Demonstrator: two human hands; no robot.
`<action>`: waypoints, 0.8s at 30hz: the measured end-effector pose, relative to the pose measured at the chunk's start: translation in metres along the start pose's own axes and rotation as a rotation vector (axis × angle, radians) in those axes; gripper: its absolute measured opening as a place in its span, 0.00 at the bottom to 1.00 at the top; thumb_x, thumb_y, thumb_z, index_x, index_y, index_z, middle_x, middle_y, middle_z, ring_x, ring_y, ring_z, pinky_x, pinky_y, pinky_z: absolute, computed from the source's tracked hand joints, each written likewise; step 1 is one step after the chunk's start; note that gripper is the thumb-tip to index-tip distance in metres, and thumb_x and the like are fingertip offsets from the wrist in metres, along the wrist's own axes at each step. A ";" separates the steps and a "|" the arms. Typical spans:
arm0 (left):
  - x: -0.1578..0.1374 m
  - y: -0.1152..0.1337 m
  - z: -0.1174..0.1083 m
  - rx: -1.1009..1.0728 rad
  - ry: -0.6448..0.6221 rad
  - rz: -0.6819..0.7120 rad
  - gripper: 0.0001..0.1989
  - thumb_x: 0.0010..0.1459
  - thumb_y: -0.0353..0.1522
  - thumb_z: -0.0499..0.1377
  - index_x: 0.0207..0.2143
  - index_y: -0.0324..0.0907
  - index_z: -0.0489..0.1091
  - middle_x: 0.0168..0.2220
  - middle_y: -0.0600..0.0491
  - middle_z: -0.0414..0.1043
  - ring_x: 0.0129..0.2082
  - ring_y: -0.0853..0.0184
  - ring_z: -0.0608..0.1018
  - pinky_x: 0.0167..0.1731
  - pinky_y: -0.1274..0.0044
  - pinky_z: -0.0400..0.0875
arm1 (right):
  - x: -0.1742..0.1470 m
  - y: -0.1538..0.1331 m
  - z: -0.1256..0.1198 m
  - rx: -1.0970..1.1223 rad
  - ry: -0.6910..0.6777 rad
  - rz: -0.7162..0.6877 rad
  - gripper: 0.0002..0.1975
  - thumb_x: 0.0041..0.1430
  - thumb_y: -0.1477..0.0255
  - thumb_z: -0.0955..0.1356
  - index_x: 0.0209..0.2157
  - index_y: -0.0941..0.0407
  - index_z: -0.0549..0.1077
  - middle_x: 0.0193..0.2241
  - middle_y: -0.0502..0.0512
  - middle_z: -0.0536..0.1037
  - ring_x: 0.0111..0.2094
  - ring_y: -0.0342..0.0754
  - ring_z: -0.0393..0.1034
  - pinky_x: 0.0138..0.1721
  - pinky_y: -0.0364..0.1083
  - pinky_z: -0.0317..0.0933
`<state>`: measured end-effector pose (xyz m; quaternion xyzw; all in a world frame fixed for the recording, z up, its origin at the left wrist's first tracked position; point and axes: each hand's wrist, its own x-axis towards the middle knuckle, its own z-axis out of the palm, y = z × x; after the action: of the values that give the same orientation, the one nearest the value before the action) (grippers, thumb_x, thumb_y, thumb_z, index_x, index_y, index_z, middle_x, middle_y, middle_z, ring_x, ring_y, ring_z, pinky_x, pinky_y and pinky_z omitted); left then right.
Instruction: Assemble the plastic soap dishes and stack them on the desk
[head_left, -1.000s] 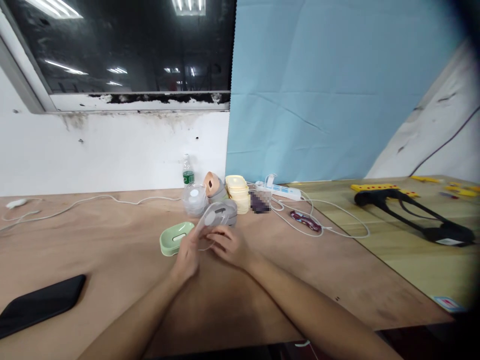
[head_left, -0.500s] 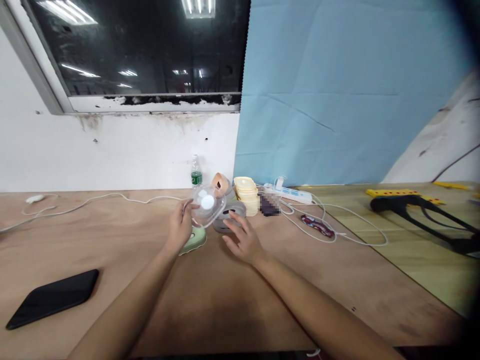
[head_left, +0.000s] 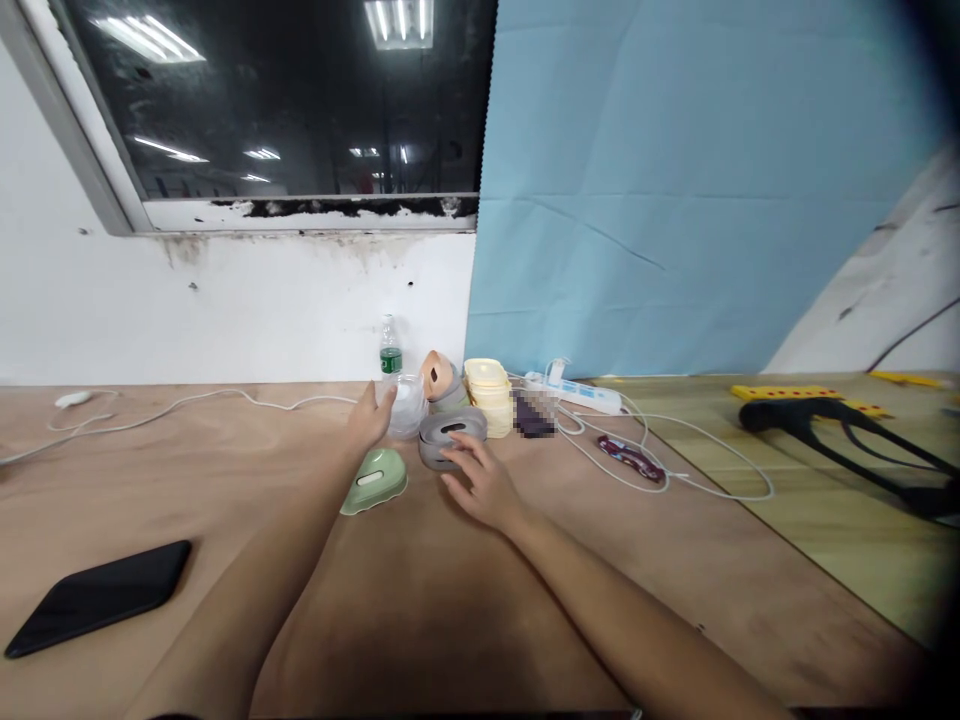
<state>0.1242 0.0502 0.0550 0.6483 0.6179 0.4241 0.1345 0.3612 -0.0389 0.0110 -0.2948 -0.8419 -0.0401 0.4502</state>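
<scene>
My left hand (head_left: 370, 416) is at the left side of a clear plastic container (head_left: 407, 408), thumb and fingers closed on its edge; part of the grip is hidden. The container is low at the back of the table, in front of a clear bottle with a green label (head_left: 390, 352). Fingers spread, my right hand (head_left: 482, 485) is at the front right of a grey oval container with a dark slot (head_left: 441, 452), holding nothing. A light green slotted piece (head_left: 384, 474) lies on the table below my left hand.
Behind the grey container stand a peach slotted piece (head_left: 438, 376) and stacked pale yellow containers (head_left: 491, 400). Rightward are a power strip (head_left: 581, 393), white cables and a dark red wrapper (head_left: 631, 457). A black phone-like slab (head_left: 101, 597) lies front left.
My left hand has moved forward and lowered the clear container toward the bottle, uncovering the green piece and the grey container. My right hand stays nearly in place.
</scene>
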 end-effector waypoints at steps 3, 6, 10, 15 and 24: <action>-0.007 0.002 -0.014 0.067 0.000 -0.053 0.44 0.58 0.57 0.44 0.65 0.34 0.45 0.61 0.35 0.58 0.57 0.47 0.67 0.53 0.61 0.60 | 0.000 0.000 0.000 0.003 -0.008 -0.013 0.19 0.58 0.72 0.66 0.51 0.54 0.67 0.55 0.63 0.64 0.50 0.53 0.66 0.49 0.55 0.66; -0.021 -0.003 -0.033 0.108 0.130 0.038 0.43 0.58 0.54 0.47 0.66 0.37 0.40 0.62 0.36 0.55 0.53 0.50 0.71 0.53 0.61 0.61 | 0.001 0.000 0.000 0.008 -0.015 -0.017 0.18 0.58 0.72 0.66 0.51 0.54 0.67 0.54 0.63 0.65 0.50 0.53 0.66 0.49 0.55 0.66; -0.056 -0.026 -0.050 0.279 -0.025 0.247 0.34 0.56 0.53 0.51 0.57 0.39 0.61 0.59 0.40 0.61 0.58 0.51 0.66 0.56 0.61 0.59 | 0.002 -0.001 0.000 0.025 -0.045 0.007 0.18 0.58 0.72 0.65 0.51 0.53 0.67 0.53 0.62 0.66 0.51 0.53 0.65 0.50 0.55 0.65; -0.093 -0.047 -0.051 0.323 -0.381 0.256 0.42 0.45 0.54 0.61 0.59 0.45 0.59 0.57 0.42 0.64 0.55 0.48 0.68 0.53 0.61 0.63 | 0.003 -0.003 0.002 0.056 -0.088 0.029 0.17 0.59 0.72 0.65 0.51 0.54 0.67 0.52 0.62 0.68 0.52 0.53 0.65 0.50 0.55 0.65; -0.125 -0.010 -0.033 -0.229 -0.283 0.292 0.39 0.56 0.46 0.57 0.65 0.44 0.45 0.65 0.45 0.52 0.63 0.53 0.58 0.61 0.61 0.54 | 0.003 -0.022 0.003 0.121 -0.160 0.072 0.23 0.53 0.57 0.70 0.46 0.56 0.70 0.38 0.58 0.75 0.39 0.50 0.71 0.41 0.49 0.67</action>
<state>0.1093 -0.0739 0.0202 0.7642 0.4404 0.4115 0.2297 0.3463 -0.0547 0.0162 -0.2995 -0.8649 0.0506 0.3996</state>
